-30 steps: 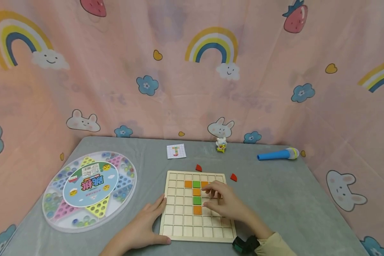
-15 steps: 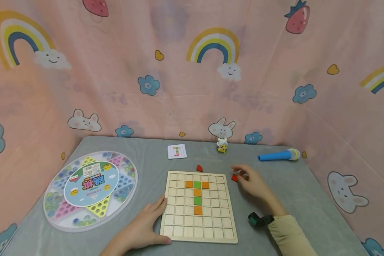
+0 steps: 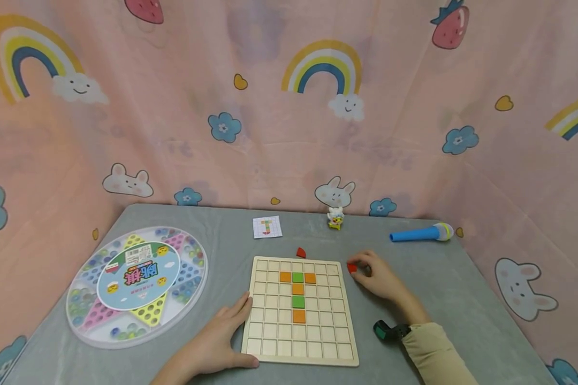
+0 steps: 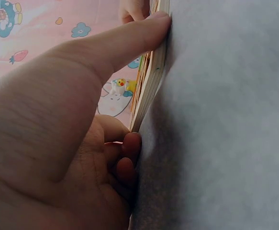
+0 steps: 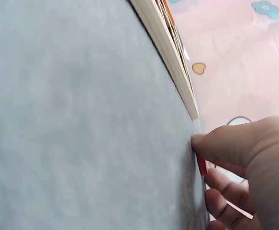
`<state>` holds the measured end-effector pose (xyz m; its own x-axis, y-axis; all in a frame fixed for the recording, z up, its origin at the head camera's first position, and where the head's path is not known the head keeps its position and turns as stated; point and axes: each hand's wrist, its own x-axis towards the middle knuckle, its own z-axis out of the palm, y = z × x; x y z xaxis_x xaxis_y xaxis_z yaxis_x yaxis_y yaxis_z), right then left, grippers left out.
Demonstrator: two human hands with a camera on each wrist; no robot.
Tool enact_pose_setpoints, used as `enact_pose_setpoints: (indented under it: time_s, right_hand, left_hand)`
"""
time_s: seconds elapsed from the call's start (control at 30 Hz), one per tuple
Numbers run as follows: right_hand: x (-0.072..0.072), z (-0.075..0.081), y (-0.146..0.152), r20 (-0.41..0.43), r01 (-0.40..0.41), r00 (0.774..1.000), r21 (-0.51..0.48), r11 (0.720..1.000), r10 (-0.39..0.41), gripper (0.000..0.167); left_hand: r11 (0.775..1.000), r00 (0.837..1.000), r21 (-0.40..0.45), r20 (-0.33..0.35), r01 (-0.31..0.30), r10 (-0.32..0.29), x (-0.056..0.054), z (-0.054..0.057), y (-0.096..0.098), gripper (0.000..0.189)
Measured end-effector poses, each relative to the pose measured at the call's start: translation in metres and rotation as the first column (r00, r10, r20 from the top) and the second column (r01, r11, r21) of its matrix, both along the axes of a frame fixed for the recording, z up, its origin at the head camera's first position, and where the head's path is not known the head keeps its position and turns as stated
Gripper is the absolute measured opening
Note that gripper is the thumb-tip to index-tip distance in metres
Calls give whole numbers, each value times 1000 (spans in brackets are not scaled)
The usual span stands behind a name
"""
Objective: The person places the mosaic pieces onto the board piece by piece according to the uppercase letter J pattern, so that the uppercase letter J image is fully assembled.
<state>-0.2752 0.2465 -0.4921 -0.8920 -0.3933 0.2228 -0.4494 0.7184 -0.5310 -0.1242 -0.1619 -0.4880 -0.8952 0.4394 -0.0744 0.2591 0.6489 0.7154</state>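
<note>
A wooden grid board (image 3: 270, 339) lies on the grey table, with orange squares (image 3: 299, 316) and green squares (image 3: 298, 302) set in its cells in a T shape. My left hand (image 3: 219, 337) rests at the board's near left corner, its thumb (image 4: 129, 38) against the near edge and its fingers along the left edge. Right of the board's far corner, my right hand (image 3: 378, 275) pinches a red quarter-circle piece (image 3: 351, 267) at the table surface. In the right wrist view that red piece (image 5: 202, 165) shows between thumb and fingers. A second red quarter-circle piece (image 3: 301, 252) lies just beyond the board.
A round marble game box (image 3: 137, 289) stands at the left. Toward the back are a pattern card (image 3: 267, 227), a small figurine (image 3: 335, 218) and a blue toy microphone (image 3: 420, 233). A pink printed cloth (image 3: 270, 160) hangs behind the table.
My right hand has left the board and moved right to the red piece, which it now pinches. An orange square it partly covered is now in plain sight. The left hand has stayed put.
</note>
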Motion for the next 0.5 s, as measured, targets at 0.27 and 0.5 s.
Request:
enact_pose_setpoints:
  time_s: [0.27,0.5]
  right_hand:
    - [4,-2,-6,-39,62,997,10,998,-61,18]
    - [6,3,-5,-15,28,999,3,1000,-28,21]
  left_hand:
    - [1000,1000,2,-4,-5,5,-1,0,0,125]
    - [1000,1000,-2,-11,-3,3,0,1,1,125]
